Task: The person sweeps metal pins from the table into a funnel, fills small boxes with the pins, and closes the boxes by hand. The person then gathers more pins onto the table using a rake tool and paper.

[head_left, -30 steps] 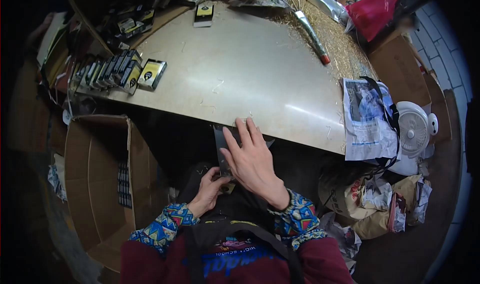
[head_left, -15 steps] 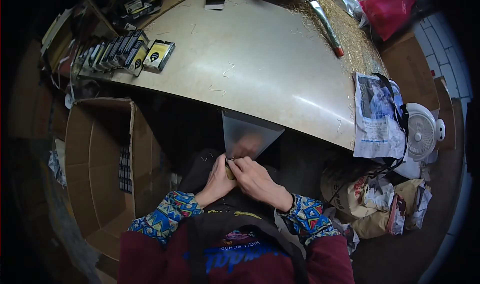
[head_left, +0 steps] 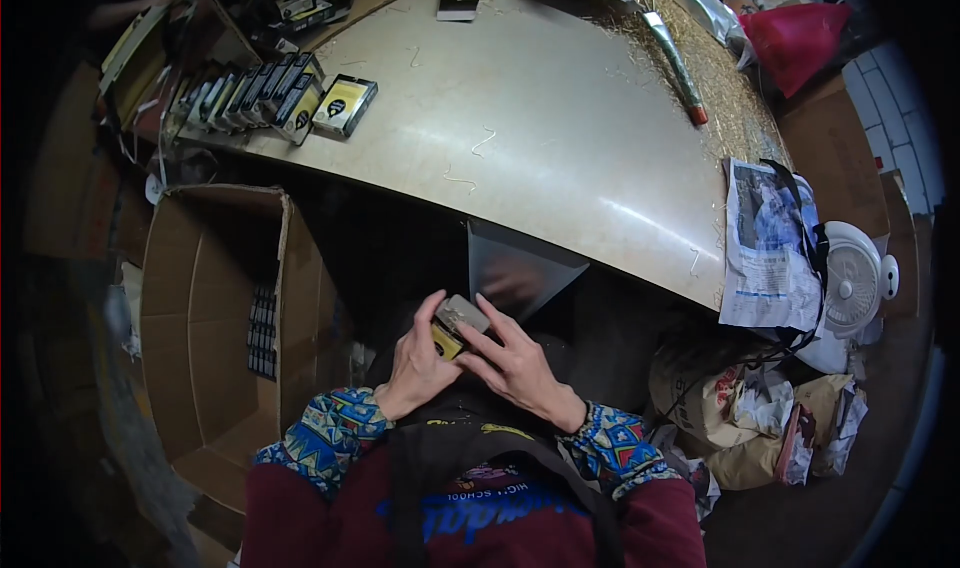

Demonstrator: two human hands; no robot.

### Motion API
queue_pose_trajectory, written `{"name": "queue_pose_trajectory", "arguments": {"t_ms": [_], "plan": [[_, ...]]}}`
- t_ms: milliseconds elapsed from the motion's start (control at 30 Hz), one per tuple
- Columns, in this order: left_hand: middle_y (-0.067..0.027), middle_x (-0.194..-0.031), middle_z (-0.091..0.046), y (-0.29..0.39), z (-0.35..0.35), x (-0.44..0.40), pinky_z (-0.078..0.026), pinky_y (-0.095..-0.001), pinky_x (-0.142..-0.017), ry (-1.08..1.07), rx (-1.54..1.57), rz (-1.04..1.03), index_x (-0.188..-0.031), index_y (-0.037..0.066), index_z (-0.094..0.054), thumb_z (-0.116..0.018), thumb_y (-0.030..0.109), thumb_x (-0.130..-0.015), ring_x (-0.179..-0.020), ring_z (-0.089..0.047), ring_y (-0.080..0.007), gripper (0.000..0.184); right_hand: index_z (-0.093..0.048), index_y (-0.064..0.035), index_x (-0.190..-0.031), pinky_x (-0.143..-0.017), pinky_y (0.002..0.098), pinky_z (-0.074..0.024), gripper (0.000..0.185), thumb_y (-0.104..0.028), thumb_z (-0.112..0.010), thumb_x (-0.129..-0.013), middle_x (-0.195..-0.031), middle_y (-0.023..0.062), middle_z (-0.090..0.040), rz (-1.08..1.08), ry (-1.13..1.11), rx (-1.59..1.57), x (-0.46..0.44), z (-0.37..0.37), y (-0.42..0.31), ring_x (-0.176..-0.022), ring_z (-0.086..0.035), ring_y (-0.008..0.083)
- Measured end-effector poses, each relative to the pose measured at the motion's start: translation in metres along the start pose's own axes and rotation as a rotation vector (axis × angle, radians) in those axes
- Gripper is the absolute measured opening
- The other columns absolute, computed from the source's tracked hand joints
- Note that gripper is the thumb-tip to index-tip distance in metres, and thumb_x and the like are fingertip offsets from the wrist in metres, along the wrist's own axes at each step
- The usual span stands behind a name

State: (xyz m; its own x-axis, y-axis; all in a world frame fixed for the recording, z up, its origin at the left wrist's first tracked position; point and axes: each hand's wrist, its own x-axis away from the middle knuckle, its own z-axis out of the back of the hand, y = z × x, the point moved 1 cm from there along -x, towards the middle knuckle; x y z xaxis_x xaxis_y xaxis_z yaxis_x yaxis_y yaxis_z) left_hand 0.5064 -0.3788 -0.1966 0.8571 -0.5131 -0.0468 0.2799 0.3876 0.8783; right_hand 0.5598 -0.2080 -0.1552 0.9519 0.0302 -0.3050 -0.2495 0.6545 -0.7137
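A small yellow-and-black box [head_left: 447, 341] is held low in front of my lap, its grey end [head_left: 462, 313] facing up. Around its left side wrap the fingers of my left hand [head_left: 415, 368]. My right hand [head_left: 520, 373] grips the box from the right, with fingertips on the grey end. Small thin bits show on that end, too fine to make out. Just beyond my hands, a translucent grey sheet [head_left: 540, 273] hangs at the table's front edge, with a blurred skin-toned shape on it.
The table [head_left: 560, 118] carries several bent thin wires, a row of similar boxes [head_left: 240, 93], single boxes [head_left: 345, 105] and a green tube with a red end [head_left: 677, 68]. An open carton [head_left: 220, 318] stands left. Newsprint [head_left: 765, 258], a white fan [head_left: 850, 278] and paper bags [head_left: 740, 418] are right.
My hands have tilted the box so its grey end now faces up, and the fingers have spread wider around it. The whole view has shifted slightly.
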Motion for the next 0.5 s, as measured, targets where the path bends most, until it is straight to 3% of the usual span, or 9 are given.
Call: {"name": "queue_pose_trajectory", "arguments": {"t_ms": [133, 300, 400, 500], "plan": [[-0.0254, -0.116, -0.063, 0.013, -0.009, -0.018, -0.057, -0.0455, -0.082, 0.036, 0.003, -0.042, -0.142, 0.005, -0.029, -0.083, 0.013, -0.075, -0.100, -0.068, -0.0429, 0.087, -0.072, -0.0017, -0.110, -0.089, 0.0407, -0.0557, 0.027, -0.008, -0.076, -0.084, -0.126, 0.0250, -0.063, -0.184, 0.072, -0.263, -0.003, -0.005, 0.009, -0.106, -0.067, 0.0388], [-0.0226, -0.112, -0.065, 0.028, -0.011, -0.032, -0.058, -0.0466, -0.076, 0.162, -0.122, -0.254, -0.141, 0.004, -0.034, -0.082, 0.016, -0.077, -0.093, -0.069, -0.0423, 0.081, -0.070, 0.0010, -0.101, -0.085, 0.0369, -0.0569, 0.022, -0.005, -0.077, -0.081, -0.135, 0.0276, -0.058, -0.110, 0.344, -0.099, -0.019, -0.005, 0.008, -0.104, -0.069, 0.0375], [-0.0227, -0.113, -0.065, 0.030, -0.008, -0.038, -0.058, -0.0464, -0.075, 0.182, -0.091, -0.233, -0.141, 0.005, -0.033, -0.082, 0.016, -0.076, -0.093, -0.069, -0.0422, 0.082, -0.070, 0.0010, -0.101, -0.087, 0.0366, -0.0567, 0.019, -0.005, -0.075, -0.084, -0.135, 0.0277, -0.058, -0.195, 0.409, -0.200, -0.024, -0.004, -0.001, -0.109, -0.068, 0.0382], [-0.0234, -0.118, -0.062, 0.032, -0.004, -0.040, -0.057, -0.0458, -0.080, 0.152, -0.110, -0.235, -0.140, 0.006, -0.031, -0.083, 0.015, -0.075, -0.098, -0.068, -0.0422, 0.083, -0.070, -0.0013, -0.113, -0.091, 0.0369, -0.0564, 0.026, -0.004, -0.073, -0.087, -0.137, 0.0275, -0.056, -0.175, 0.280, -0.159, -0.020, 0.004, 0.001, -0.113, -0.067, 0.0362]]}}
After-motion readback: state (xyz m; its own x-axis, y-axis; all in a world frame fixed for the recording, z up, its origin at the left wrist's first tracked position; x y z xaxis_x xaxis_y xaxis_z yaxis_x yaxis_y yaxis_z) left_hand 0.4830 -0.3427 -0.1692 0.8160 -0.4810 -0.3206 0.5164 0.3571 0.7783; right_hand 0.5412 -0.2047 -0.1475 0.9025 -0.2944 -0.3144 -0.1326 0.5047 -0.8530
